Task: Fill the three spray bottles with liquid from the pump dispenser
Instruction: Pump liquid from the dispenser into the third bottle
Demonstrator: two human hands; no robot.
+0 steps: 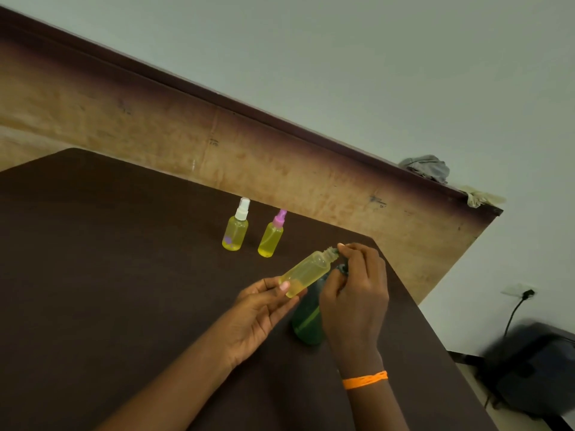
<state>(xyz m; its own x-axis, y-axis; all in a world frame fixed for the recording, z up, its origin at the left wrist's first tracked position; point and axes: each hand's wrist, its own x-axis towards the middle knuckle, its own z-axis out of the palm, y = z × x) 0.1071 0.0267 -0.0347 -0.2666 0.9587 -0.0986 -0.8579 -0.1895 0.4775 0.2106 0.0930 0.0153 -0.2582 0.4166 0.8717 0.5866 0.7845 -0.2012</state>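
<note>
My left hand (259, 309) holds a small uncapped spray bottle (306, 273) tilted, its open neck against the nozzle of a green pump dispenser (306, 321). Yellow liquid partly fills the tilted bottle. My right hand (354, 293) covers the dispenser's pump head, fingers curled on it; the head itself is mostly hidden. Two more spray bottles stand upright farther back on the dark table (124, 259): one with a white sprayer (236, 227) and one with a pink sprayer (271, 235), both holding yellow liquid.
A worn wooden board (186, 135) rises behind the table. Crumpled cloth (427, 169) lies on its top edge. To the right, past the table's edge, a dark bag (535, 368) sits on the floor below a wall socket with a cable (522, 292).
</note>
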